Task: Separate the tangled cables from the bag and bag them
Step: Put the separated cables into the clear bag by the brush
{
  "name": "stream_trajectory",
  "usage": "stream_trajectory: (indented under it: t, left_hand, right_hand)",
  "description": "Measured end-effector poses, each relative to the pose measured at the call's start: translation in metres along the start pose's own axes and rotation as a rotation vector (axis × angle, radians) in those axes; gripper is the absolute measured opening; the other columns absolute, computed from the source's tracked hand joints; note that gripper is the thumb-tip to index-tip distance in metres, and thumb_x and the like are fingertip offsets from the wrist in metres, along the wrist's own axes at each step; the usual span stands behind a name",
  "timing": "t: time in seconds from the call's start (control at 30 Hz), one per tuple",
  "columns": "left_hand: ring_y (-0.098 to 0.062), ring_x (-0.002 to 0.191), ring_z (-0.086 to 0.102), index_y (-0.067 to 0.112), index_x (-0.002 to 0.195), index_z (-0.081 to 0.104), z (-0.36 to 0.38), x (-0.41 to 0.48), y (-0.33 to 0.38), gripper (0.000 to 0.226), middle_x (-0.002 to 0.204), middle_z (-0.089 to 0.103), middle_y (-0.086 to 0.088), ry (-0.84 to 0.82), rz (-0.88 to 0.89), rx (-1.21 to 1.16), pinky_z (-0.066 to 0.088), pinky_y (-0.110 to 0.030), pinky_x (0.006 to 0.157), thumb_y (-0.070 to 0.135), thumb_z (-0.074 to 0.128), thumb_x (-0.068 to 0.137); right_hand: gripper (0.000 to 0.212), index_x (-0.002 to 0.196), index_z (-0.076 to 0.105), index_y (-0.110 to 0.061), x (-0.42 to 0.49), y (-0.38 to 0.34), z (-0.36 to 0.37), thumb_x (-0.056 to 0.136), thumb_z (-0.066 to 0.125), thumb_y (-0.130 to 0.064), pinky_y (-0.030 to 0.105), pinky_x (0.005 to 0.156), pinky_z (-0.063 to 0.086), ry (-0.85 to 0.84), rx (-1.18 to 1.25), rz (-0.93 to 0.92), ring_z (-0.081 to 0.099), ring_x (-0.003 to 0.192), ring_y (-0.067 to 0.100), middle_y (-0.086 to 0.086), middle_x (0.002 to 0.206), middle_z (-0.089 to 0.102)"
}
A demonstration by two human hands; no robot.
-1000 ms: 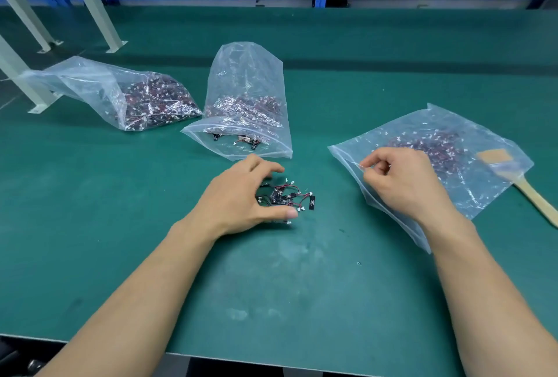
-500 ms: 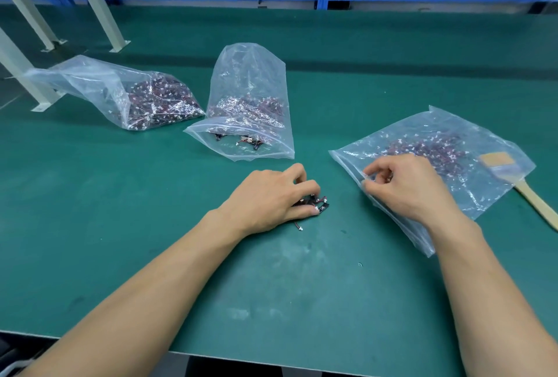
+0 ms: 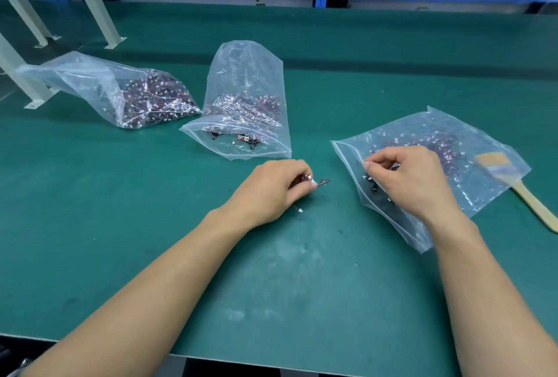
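Cables (image 3: 305, 180) sit in a small bunch inside the left hand (image 3: 271, 192), whose fingers are curled tight around them, low over the table (image 3: 271, 286), between the middle bag (image 3: 247, 74) and the right bag (image 3: 401, 225). One thin wire hangs out below the hand with a tiny white plug (image 3: 299, 210) on its end, close to the table.

The right hand (image 3: 407, 180) pinches the top sheet of the right bag near its open side. I think it does this to hold the mouth up, so the bunch can slide in.

The cables are thin and bendy, dark red and black, with little white plastic plugs. They catch on each other easily, so a closed fist keeps them together.

All the bags are clear, thin and crinkly, and they shine in the light. The middle bag stands up, with a few cables near its open mouth. The left bag (image 3: 75, 74) lies on its side, fat with cables. The right bag lies flat, with cables spread inside.

A brush (image 3: 519, 189) with a flat wooden handle lies at the right bag's right edge. The table is smooth and green, with pale scuffs.
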State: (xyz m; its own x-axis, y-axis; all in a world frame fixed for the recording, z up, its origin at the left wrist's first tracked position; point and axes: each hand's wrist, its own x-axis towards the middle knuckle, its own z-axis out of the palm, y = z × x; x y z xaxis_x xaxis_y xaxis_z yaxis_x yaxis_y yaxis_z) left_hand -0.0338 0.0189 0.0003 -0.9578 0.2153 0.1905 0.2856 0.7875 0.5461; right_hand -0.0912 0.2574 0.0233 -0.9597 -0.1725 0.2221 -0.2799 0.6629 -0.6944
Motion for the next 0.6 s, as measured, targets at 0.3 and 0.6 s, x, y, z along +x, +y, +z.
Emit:
stream_trajectory:
  t: [0.3, 0.6]
  left_hand:
    - [-0.026, 0.071, 0.053, 0.021, 0.071, 0.053, 0.028, 0.043, 0.066, 0.029, 0.067, 0.056, 0.003, 0.054, -0.226, -0.142, 0.034, -0.035, 0.059, 0.032, 0.058, 0.097]
    - [-0.038, 0.081, 0.056, 0.016, 0.080, 0.059, 0.042, 0.058, 0.080, 0.022, 0.082, 0.063, -0.009, 0.126, -0.286, 0.068, 0.049, -0.040, 0.068, 0.034, 0.056, 0.093]
  right_hand:
    - [0.021, 0.065, 0.075, -0.030, 0.000, -0.009, 0.001, 0.084, 0.075, -0.019, 0.011, 0.055, 0.044, 0.058, 0.244, 0.034, 0.055, 0.054, 0.001, -0.008, 0.063, 0.071]
    - [0.020, 0.067, 0.076, -0.028, -0.001, -0.014, 0.001, 0.083, 0.072, -0.018, 0.013, 0.060, 0.047, 0.129, 0.323, 0.019, 0.060, 0.059, 0.001, -0.011, 0.064, 0.071]
